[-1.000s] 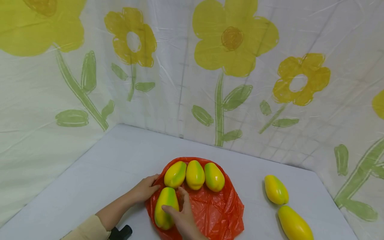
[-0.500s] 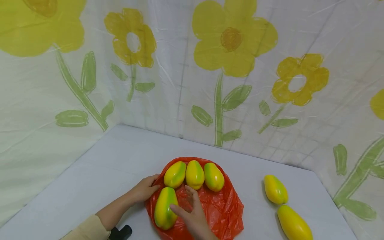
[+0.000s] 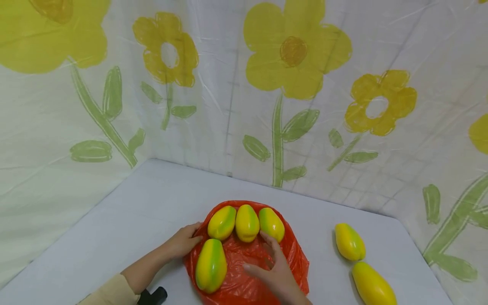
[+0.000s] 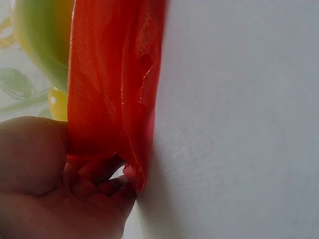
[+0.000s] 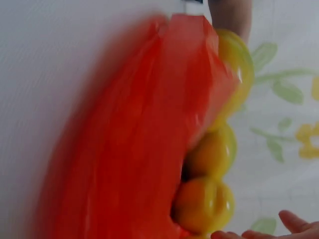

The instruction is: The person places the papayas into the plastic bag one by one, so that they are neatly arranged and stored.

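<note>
A red plastic bag [image 3: 240,264] lies spread open on the table. Three yellow-green papayas line its far side: a left one [image 3: 222,223], a middle one [image 3: 247,223] and a right one [image 3: 272,224]. Another, larger papaya [image 3: 211,266] rests in the bag's left part. My left hand [image 3: 184,242] holds the bag's left edge; in the left wrist view its fingers [image 4: 102,191] curl at the red plastic [image 4: 109,84]. Over the bag's right half my right hand [image 3: 278,269] hovers with fingers spread and nothing in it, fingertips overlapping the right papaya.
To the right of the bag, two more papayas lie on the white tabletop, one farther back [image 3: 350,242] and one nearer [image 3: 373,284]. A black object [image 3: 153,295] shows beside the left forearm. A flower-printed curtain [image 3: 213,127] stands behind the table.
My right hand has let go of the larger papaya and moved right across the bag. That papaya stays in the bag's left part. My left hand keeps its place on the edge.
</note>
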Tool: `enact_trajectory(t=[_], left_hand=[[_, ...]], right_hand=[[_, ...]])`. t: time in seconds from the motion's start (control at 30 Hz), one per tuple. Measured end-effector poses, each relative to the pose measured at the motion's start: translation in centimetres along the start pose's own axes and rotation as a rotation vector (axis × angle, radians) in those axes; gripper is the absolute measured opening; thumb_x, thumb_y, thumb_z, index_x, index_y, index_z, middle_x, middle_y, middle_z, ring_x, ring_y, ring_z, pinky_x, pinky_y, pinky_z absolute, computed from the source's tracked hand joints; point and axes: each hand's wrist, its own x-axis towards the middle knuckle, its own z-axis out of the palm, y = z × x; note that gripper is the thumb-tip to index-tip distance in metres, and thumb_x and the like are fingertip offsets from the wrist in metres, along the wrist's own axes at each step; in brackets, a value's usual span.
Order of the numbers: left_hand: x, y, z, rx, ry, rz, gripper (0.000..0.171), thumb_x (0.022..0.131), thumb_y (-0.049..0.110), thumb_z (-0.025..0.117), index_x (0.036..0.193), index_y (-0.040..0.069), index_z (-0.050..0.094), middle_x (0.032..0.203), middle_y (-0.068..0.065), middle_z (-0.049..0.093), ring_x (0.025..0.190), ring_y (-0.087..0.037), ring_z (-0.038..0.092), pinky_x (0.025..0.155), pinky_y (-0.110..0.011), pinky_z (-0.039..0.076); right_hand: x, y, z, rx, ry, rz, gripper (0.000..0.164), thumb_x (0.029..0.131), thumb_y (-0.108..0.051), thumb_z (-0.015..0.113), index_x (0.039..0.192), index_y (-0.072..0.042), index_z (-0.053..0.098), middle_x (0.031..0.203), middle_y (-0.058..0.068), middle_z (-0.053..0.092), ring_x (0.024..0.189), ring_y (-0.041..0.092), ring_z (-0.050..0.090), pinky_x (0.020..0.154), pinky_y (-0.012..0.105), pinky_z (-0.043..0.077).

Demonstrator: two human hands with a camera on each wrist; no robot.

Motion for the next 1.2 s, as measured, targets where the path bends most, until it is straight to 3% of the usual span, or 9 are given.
enact_trajectory(t=[0.13,0.3,0.43,0.63,0.87,1.03,1.2], left_hand=[[0.1,0.1,0.0,-0.001,0.008,-0.008,0.035,0.094,0.009,0.049,0.128,0.001,0.049,0.107,-0.01,0.062,0.075,-0.013,0.059,0.066,-0.028,0.057],[0.1,0.2,0.2,-0.011,0.013,-0.023,0.035,0.093,0.008,0.049,0.128,0.002,0.049,0.107,-0.01,0.062,0.075,-0.014,0.059,0.067,-0.029,0.058],[0.1,0.3,0.3,-0.009,0.022,-0.034,0.034,0.093,0.007,0.049,0.127,0.002,0.05,0.108,-0.01,0.062,0.077,-0.014,0.059,0.068,-0.03,0.058],[0.1,0.4,0.3,0.003,0.033,-0.04,0.035,0.093,0.007,0.05,0.127,0.002,0.05,0.11,-0.011,0.062,0.078,-0.014,0.058,0.069,-0.031,0.058],[0.1,0.3,0.3,0.006,0.04,-0.049,0.036,0.092,0.007,0.05,0.128,0.003,0.05,0.112,-0.01,0.062,0.08,-0.015,0.058,0.072,-0.032,0.058],[0.0,0.0,0.3,-0.003,0.026,-0.039,0.036,0.092,0.007,0.05,0.128,0.004,0.05,0.113,-0.011,0.061,0.081,-0.015,0.057,0.072,-0.032,0.058],[0.0,0.0,0.2,-0.02,0.007,-0.009,0.035,0.093,0.009,0.05,0.128,0.003,0.05,0.11,-0.011,0.062,0.08,-0.015,0.058,0.07,-0.03,0.058]], right_hand=[[-0.2,0.1,-1.8,-0.046,0.058,-0.025,0.082,0.077,-0.04,0.073,0.143,-0.023,0.028,0.151,0.018,0.024,0.135,0.047,0.022,0.101,0.065,0.032],[-0.5,-0.4,-4.1,-0.064,0.158,-0.05,0.076,0.076,-0.035,0.075,0.139,-0.022,0.036,0.149,0.016,0.03,0.135,0.043,0.027,0.104,0.061,0.033],[-0.9,-0.5,-6.5,-0.112,0.203,-0.054,0.074,0.078,-0.034,0.073,0.14,-0.021,0.034,0.152,0.017,0.023,0.136,0.045,0.022,0.103,0.059,0.035],[-1.8,0.3,-10.3,-0.149,0.253,-0.075,0.076,0.081,-0.027,0.07,0.143,-0.019,0.028,0.155,0.018,0.011,0.14,0.043,0.011,0.11,0.06,0.019],[-3.0,0.7,-14.2,-0.22,0.262,0.065,0.091,0.082,-0.035,0.068,0.15,-0.019,0.011,0.156,0.019,-0.002,0.139,0.045,0.007,0.109,0.061,0.02],[-3.7,1.6,-17.4,-0.365,0.324,0.083,0.094,0.084,-0.04,0.065,0.151,-0.017,0.004,0.155,0.021,-0.009,0.139,0.047,-0.002,0.108,0.066,0.012],[-4.5,3.7,-21.1,-0.404,0.387,0.129,0.096,0.086,-0.046,0.061,0.15,-0.017,-0.003,0.153,0.018,-0.018,0.139,0.046,-0.012,0.108,0.068,0.005]])
